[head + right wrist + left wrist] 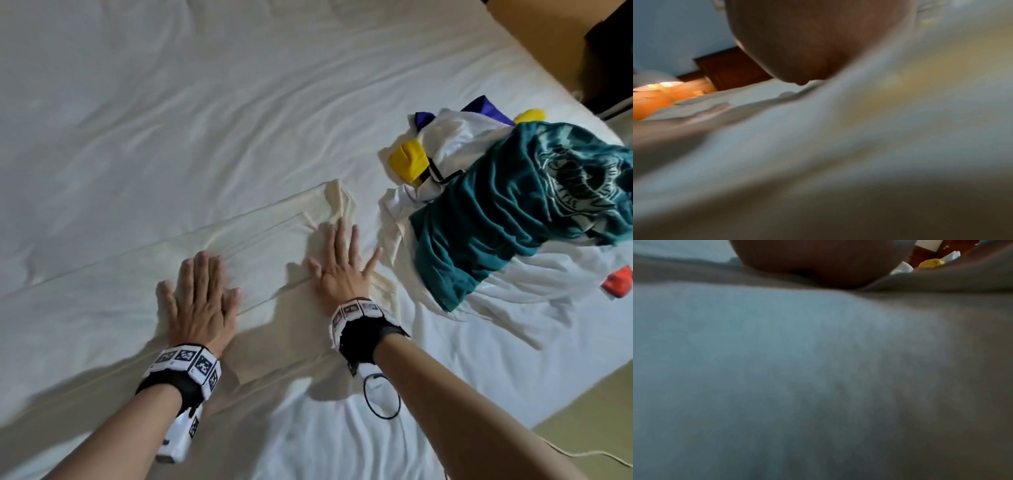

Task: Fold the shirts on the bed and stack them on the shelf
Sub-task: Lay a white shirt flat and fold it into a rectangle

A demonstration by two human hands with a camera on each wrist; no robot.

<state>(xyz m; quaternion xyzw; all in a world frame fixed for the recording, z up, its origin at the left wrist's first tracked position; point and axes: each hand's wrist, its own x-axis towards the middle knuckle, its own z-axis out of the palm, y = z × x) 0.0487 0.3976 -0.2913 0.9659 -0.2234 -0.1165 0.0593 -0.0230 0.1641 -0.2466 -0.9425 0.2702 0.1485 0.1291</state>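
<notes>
A cream shirt [267,236] lies spread flat on the white bed [171,102] in the head view. My left hand [198,291] presses flat on it with straight fingers. My right hand [339,260] lies flat beside it, fingers spread, near the bunched collar end. To the right sits a heap of shirts: a teal printed one [507,212] on top, a white one with yellow and purple parts [445,144] behind. Both wrist views are blurred, showing only the heel of each hand, my left hand [818,264] and my right hand [807,40], on pale cloth.
A white garment with an orange patch [618,281] lies under the heap near the bed's right edge. Tan floor [589,411] shows past the bed's lower right corner. A brown wall and dark object [609,51] stand beyond the top right corner.
</notes>
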